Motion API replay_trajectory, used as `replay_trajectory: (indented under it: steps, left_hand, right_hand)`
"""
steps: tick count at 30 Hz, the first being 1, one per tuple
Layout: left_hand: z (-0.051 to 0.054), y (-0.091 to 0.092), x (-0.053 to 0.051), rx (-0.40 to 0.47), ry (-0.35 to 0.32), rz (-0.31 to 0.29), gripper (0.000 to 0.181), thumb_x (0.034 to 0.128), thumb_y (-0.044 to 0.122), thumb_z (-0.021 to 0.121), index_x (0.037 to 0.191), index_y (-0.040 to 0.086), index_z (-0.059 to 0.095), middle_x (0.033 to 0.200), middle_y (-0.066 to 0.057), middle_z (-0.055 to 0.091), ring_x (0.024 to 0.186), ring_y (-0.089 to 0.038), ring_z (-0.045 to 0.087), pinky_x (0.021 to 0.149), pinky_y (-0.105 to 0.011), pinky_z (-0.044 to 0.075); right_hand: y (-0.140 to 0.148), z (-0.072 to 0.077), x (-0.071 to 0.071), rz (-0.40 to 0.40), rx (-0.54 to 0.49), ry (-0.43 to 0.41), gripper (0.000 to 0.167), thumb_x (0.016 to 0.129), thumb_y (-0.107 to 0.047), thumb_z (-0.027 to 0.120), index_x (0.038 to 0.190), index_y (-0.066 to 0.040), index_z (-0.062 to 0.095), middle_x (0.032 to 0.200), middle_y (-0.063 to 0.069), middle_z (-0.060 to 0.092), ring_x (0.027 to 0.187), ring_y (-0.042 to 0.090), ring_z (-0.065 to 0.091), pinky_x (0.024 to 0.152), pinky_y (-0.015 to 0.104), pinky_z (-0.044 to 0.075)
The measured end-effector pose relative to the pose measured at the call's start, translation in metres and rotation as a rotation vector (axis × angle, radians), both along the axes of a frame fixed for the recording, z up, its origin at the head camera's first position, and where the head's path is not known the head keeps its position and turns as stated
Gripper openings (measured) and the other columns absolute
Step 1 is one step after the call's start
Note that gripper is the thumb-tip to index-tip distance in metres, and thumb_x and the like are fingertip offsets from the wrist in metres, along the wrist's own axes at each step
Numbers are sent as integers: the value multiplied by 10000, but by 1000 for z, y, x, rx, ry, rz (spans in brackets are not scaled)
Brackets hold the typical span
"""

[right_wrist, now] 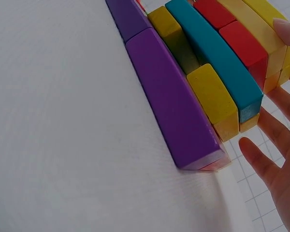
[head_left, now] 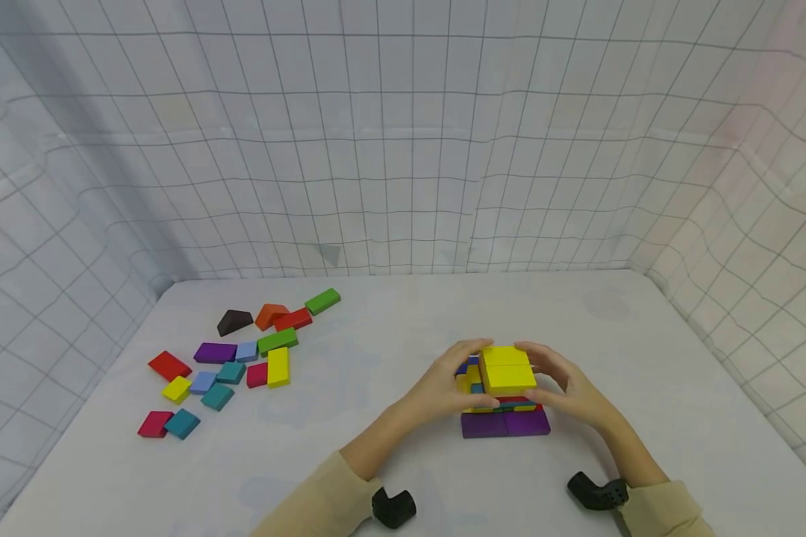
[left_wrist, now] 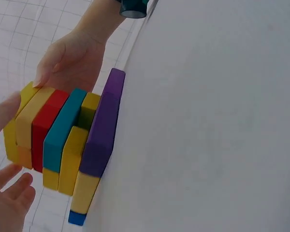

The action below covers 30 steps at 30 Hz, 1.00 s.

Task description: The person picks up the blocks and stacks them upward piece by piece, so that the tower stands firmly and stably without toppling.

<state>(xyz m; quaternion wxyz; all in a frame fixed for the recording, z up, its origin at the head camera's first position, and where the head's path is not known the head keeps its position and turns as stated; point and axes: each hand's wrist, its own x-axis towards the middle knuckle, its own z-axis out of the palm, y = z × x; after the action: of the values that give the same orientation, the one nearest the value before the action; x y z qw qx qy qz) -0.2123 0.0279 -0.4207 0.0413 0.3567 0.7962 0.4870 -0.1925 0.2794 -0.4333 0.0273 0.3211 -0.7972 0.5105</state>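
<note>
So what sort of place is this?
Probably a curtained workspace, perhaps a recording booth: white, grid-patterned, fabric-like sheets hang on three sides of a white table bearing a stack of colourful rectangular blocks.

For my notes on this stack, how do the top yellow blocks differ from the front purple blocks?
The top yellow blocks lie between left hand and right hand; the front purple blocks sit at the base. Purple ones stand side by side; yellow ones, one behind another. Both are touching pairs.
</note>
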Motion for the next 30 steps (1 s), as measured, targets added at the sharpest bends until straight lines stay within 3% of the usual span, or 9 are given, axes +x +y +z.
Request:
replay_trajectory:
  steps: [5,9,14,19,22,25,30]
  left_hand:
    - [2,-42,-11,10,50,93,705,738,279,764,1341,137,429,1360,-7,431,1225,-201,412,1008,-436,357]
    - [-3,-96,-22,-26,146,259,599,735,205,770,1257,60,513,1287,-71,494,1204,-245,434,1000,-454,361]
    - [-12,-165,-28,-243,198,490,530,760,218,747,1215,41,542,1239,-139,506,1168,-329,429,961,-530,368]
    - [-21,-221,-23,-466,208,667,560,764,304,728,1210,25,539,1207,-216,473,1095,-403,429,895,-589,370]
    - [-24,-239,-17,-531,204,710,606,756,386,714,1195,5,544,1173,-233,446,1022,-395,432,833,-561,402]
    - [-26,-245,-13,-532,209,717,634,748,420,710,1185,-10,549,1140,-239,437,975,-385,430,794,-537,412]
    - [-30,-243,-11,-461,232,660,491,774,259,718,1168,-2,584,1122,-214,474,985,-381,453,832,-552,398]
  right_hand:
    - [-1,0,1,-18,-8,15,621,792,59,608,1360,-2,365,1339,38,451,1138,62,469,926,212,407]
    - [-2,0,2,-20,-5,20,624,793,58,610,1362,0,361,1342,67,447,1142,58,463,927,207,405]
    - [-1,-1,3,-28,-9,9,618,793,57,609,1358,2,364,1341,38,448,1139,50,466,924,199,403]
    - [0,-1,3,-34,-6,-6,612,802,48,606,1361,-8,362,1346,-9,440,1148,42,460,932,196,397]
    - [0,-1,3,-32,-7,1,617,801,52,606,1364,-13,362,1349,8,439,1151,47,458,932,194,395]
    - [0,0,3,-26,-14,13,623,795,66,605,1364,-10,362,1351,48,438,1151,63,459,930,195,396]
    - [-2,0,2,-26,-6,12,624,795,60,608,1365,-13,363,1354,46,435,1146,63,458,928,198,400]
